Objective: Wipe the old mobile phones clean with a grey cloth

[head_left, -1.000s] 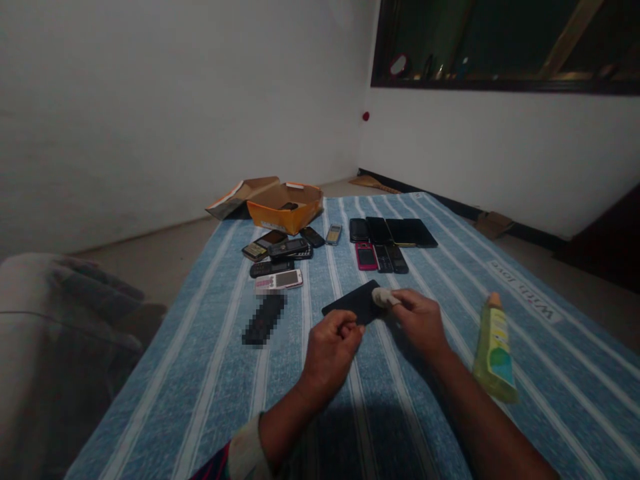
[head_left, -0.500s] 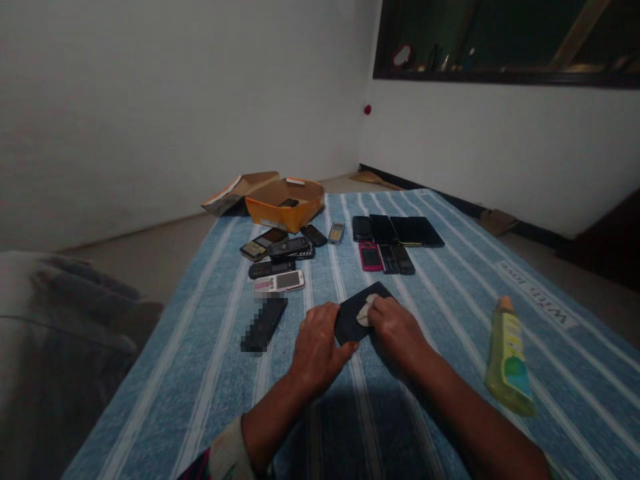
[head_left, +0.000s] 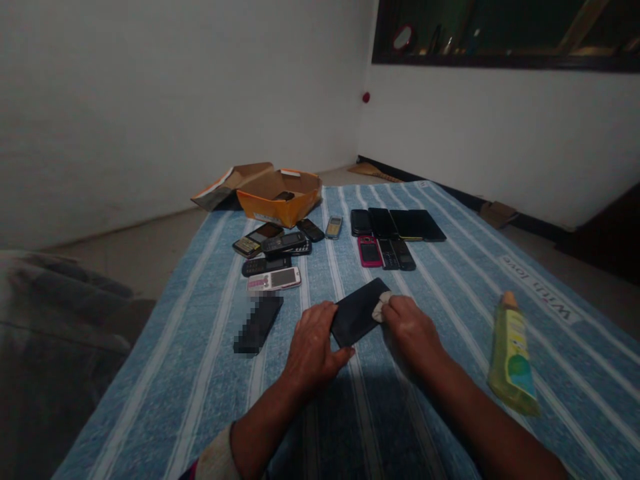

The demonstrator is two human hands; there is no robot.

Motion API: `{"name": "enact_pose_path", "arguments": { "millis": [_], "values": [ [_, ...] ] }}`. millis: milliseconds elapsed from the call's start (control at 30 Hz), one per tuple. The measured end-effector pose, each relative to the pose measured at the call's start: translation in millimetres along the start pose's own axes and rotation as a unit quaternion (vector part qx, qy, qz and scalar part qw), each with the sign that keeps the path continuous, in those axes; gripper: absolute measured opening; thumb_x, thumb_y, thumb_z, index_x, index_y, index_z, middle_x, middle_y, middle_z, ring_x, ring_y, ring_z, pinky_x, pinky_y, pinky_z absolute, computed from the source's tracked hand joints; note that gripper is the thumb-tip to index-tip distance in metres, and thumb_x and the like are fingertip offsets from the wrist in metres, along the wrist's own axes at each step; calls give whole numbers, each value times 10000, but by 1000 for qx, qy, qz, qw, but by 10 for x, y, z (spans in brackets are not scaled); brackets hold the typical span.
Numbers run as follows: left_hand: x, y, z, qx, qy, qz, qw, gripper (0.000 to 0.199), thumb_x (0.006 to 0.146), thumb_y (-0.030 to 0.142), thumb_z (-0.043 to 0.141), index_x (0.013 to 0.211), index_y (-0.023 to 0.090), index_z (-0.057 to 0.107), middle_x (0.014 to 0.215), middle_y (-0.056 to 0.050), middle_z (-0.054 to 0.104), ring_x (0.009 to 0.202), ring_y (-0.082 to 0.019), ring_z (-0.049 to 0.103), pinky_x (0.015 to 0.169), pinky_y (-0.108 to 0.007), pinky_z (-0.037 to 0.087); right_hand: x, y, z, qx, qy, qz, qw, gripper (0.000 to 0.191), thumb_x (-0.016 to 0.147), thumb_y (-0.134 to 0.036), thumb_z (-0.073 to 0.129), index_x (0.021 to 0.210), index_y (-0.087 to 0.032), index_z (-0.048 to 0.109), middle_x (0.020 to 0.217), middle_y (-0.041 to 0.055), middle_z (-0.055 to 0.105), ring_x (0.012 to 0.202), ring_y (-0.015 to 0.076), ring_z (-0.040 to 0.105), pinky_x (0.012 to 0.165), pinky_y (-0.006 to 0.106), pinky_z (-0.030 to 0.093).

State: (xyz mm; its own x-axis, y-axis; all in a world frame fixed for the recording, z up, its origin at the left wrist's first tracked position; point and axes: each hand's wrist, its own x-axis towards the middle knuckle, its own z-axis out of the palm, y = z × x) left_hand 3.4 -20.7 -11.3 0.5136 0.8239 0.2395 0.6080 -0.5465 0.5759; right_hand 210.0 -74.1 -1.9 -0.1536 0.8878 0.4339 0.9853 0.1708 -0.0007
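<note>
A dark flat phone (head_left: pixel 357 313) lies tilted on the striped blue cloth in front of me. My left hand (head_left: pixel 314 347) grips its left end, thumb along the near edge and fingers at the far side. At the phone's right end, my right hand (head_left: pixel 413 330) is closed on a small pale cloth (head_left: pixel 381 307), which touches the screen. Left of my left hand lies another black phone (head_left: pixel 265 320), partly pixelated. Beyond it are a white and pink phone (head_left: pixel 274 279) and a pile of dark keypad phones (head_left: pixel 285 243).
An open orange cardboard box (head_left: pixel 280 205) stands at the far left, with a phone inside. Rows of phones, including a pink one (head_left: pixel 370 252), lie at the far right. A bottle of yellow-green liquid (head_left: pixel 514 360) lies near my right arm. Walls close off the back.
My right hand has slid the pale cloth rightward, from the phone's middle to its right end. My left hand keeps its hold. The view has shifted slightly.
</note>
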Motion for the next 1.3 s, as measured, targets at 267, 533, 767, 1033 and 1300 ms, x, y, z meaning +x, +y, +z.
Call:
{"name": "enact_pose_path", "arguments": {
  "millis": [267,533,767,1033,1300],
  "values": [
    [0,-2,-13,-13,5,2,1000,659,624,279,692,1254,183,525,1289,-143,584,1209,-352,524,1022,-537,438,-69,-283,71,21,53,-102,993,241,916,-68,441,900,-113,677,901,136,613,897,250,513,792,359,478],
    [17,63,-90,-37,-3,-6,999,626,604,194,652,1218,184,528,1209,-114,611,1150,-327,540,992,-515,449,-135,-280,74,38,52,-87,994,262,929,-72,421,860,-145,663,862,112,599,849,235,519,743,342,472],
    [7,135,-144,-51,3,-19,999,578,616,152,665,1177,222,551,1158,-80,621,1110,-306,550,963,-498,457,115,179,68,-29,-23,65,997,222,876,-31,487,830,-159,663,863,102,596,849,238,517,693,319,427],
    [15,65,-82,-49,31,7,998,574,634,178,660,1196,197,549,1157,-98,643,1095,-305,583,973,-494,470,241,-551,150,58,1,-108,992,194,912,-68,490,986,-117,663,955,111,619,922,237,508,822,346,453],
    [15,97,-102,-44,19,-12,999,650,590,155,691,1222,196,542,1180,-98,635,1129,-325,562,980,-515,464,370,91,115,-27,-44,25,998,202,888,-43,508,876,-144,682,927,100,631,888,233,531,738,309,444]
  ]
}}
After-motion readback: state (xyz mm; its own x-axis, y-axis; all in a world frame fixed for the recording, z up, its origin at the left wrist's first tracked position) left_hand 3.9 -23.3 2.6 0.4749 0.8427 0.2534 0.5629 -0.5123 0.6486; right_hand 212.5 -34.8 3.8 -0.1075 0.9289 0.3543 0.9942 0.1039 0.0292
